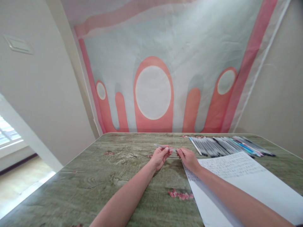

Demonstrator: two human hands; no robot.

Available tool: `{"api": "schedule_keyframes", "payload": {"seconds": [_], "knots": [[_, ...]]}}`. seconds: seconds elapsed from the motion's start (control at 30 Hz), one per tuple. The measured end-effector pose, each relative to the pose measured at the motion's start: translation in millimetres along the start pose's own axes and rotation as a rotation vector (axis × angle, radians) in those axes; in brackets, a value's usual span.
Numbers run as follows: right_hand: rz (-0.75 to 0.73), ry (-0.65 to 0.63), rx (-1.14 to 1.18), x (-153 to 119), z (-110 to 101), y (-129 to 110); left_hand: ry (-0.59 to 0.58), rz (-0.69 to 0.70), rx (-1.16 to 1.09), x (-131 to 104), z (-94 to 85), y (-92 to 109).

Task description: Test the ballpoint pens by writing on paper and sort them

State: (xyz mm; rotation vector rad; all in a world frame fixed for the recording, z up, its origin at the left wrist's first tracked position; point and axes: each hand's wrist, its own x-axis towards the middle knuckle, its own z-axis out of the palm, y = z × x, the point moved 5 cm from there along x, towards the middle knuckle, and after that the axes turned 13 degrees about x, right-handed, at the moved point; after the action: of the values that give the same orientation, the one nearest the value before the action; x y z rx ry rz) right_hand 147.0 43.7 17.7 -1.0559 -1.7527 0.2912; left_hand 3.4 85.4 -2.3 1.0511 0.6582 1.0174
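Note:
A slim pen with a clear barrel is held between my two hands above the middle of the table. Its left part is pinched by the fingers of my left hand, with one end sticking out to the left. The fingers of my right hand close on its dark right end. Beneath my right forearm lies white paper with rows of handwriting along its upper part.
A long row of pens, mostly clear with dark caps and a few blue or pink, lies at the back right of the wood-patterned table. Behind the table hangs a pink and white printed sheet.

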Motion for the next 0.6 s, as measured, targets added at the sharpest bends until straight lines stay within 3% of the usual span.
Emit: {"api": "schedule_keyframes", "payload": {"seconds": [0.33, 0.6], "knots": [[-0.051, 0.026, -0.006, 2.0, 0.3, -5.7, 0.045, -0.017, -0.017, 2.5, -3.8, -1.3], [0.001, 0.016, 0.023, 1.9, -0.2, -7.2, 0.06, 0.0, -0.027, 3.3, -4.9, -0.9]]}}
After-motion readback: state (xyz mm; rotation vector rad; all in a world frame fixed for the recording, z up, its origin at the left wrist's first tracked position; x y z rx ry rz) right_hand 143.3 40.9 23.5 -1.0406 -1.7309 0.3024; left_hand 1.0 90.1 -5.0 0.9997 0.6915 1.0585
